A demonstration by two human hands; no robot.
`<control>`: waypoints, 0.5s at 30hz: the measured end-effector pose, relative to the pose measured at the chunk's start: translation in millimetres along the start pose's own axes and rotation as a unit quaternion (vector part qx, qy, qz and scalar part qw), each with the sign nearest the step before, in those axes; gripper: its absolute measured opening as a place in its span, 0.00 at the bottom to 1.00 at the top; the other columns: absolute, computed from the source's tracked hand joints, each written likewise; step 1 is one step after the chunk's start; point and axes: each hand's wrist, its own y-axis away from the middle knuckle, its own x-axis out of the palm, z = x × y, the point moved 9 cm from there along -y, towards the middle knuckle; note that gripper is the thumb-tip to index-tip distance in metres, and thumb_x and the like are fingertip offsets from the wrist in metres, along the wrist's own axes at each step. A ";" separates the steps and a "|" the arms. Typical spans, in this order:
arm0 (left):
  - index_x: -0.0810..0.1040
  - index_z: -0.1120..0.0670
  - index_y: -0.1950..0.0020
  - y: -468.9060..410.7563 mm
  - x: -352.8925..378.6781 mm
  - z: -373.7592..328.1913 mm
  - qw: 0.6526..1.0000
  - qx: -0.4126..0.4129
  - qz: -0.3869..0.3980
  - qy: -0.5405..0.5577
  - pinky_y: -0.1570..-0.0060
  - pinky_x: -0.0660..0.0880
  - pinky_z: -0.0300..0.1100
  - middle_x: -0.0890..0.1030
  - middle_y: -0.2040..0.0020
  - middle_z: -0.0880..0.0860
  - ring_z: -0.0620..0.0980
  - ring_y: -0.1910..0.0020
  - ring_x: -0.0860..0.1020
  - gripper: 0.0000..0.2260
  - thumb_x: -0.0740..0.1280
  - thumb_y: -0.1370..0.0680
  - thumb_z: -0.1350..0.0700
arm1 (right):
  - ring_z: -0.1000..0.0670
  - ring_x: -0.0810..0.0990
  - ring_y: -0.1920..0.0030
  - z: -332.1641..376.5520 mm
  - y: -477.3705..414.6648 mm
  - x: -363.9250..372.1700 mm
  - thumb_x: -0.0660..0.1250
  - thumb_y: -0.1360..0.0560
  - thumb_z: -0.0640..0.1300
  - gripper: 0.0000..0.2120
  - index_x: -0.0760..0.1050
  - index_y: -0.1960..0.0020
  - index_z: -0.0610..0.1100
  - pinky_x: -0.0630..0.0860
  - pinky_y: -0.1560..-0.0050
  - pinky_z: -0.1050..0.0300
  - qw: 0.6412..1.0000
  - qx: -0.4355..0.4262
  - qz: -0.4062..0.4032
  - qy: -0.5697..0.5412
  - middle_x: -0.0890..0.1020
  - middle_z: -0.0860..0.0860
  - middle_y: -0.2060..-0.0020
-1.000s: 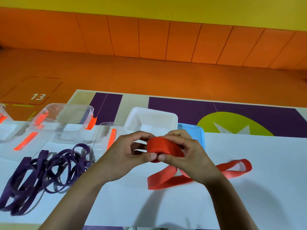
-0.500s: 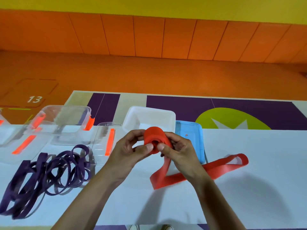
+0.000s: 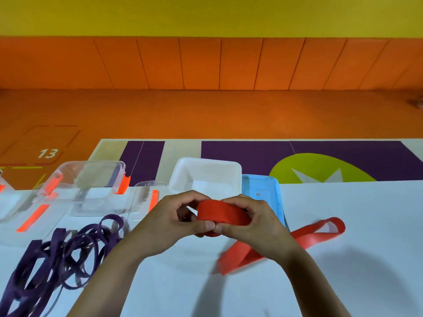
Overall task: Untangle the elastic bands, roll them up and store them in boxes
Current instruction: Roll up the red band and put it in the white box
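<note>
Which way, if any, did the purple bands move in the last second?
No. The purple bands keep their place: the far loop lies left of the clear lid's orange strip, as before.

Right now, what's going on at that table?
A person is rolling up a red elastic band. The left hand and right hand pinch the partly wound roll above the white table, while its loose tail trails off to the right. The purple bands lie tangled on the left. An open white box sits just behind the hands.
</note>
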 end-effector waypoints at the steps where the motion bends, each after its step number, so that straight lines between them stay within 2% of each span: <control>1: 0.82 0.50 0.43 0.2 1.6 2.6 1.000 0.002 -0.006 0.025 0.53 0.82 0.46 0.84 0.49 0.54 0.59 0.57 0.85 0.15 0.78 0.28 0.55 | 0.53 0.83 0.47 -1.6 1.0 0.0 0.82 0.32 0.48 0.16 0.84 0.46 0.57 0.80 0.44 0.57 1.000 -0.003 -0.002 -0.016 0.84 0.53 0.50; 4: 0.82 0.53 0.41 -0.8 3.1 10.5 0.994 0.010 -0.042 0.097 0.54 0.81 0.43 0.83 0.48 0.58 0.63 0.55 0.84 0.16 0.78 0.27 0.58 | 0.51 0.85 0.47 -8.5 1.4 -0.4 0.81 0.31 0.45 0.15 0.85 0.46 0.56 0.79 0.44 0.58 0.997 -0.010 -0.011 -0.072 0.86 0.50 0.50; 6: 0.81 0.57 0.39 -2.9 1.7 15.7 0.982 0.017 -0.077 0.169 0.52 0.82 0.46 0.83 0.45 0.60 0.65 0.51 0.83 0.18 0.79 0.27 0.57 | 0.51 0.85 0.49 -13.9 -0.4 2.2 0.79 0.28 0.41 0.14 0.84 0.45 0.54 0.79 0.46 0.59 0.993 -0.006 -0.014 -0.119 0.87 0.48 0.51; 8: 0.79 0.59 0.38 -5.2 3.3 21.7 0.967 0.021 -0.100 0.233 0.49 0.82 0.50 0.83 0.42 0.60 0.63 0.47 0.84 0.22 0.77 0.29 0.53 | 0.50 0.83 0.52 -16.9 -1.9 7.3 0.76 0.25 0.42 0.12 0.84 0.43 0.52 0.79 0.48 0.56 0.990 -0.008 -0.022 -0.138 0.86 0.46 0.53; 10: 0.77 0.61 0.36 -7.2 9.2 24.5 0.956 0.023 -0.097 0.275 0.46 0.82 0.52 0.82 0.39 0.59 0.61 0.44 0.84 0.24 0.76 0.29 0.54 | 0.48 0.84 0.52 -17.4 -3.2 11.7 0.72 0.22 0.46 0.12 0.82 0.39 0.49 0.80 0.48 0.56 0.988 -0.016 -0.036 -0.153 0.85 0.46 0.52; 12: 0.76 0.61 0.35 -7.3 13.6 27.7 0.953 0.013 -0.088 0.290 0.42 0.81 0.53 0.82 0.38 0.57 0.60 0.42 0.84 0.23 0.76 0.28 0.56 | 0.46 0.84 0.51 -16.7 -4.0 15.0 0.69 0.20 0.46 0.13 0.80 0.37 0.46 0.81 0.48 0.55 0.986 -0.014 -0.040 -0.163 0.85 0.47 0.50; 15: 0.76 0.59 0.37 -4.8 10.8 32.7 0.968 -0.031 -0.075 0.238 0.42 0.81 0.53 0.81 0.37 0.57 0.59 0.44 0.84 0.20 0.77 0.25 0.58 | 0.50 0.82 0.56 -13.9 -7.0 16.8 0.70 0.21 0.47 0.12 0.81 0.38 0.49 0.79 0.51 0.57 0.993 -0.008 -0.020 -0.112 0.85 0.51 0.54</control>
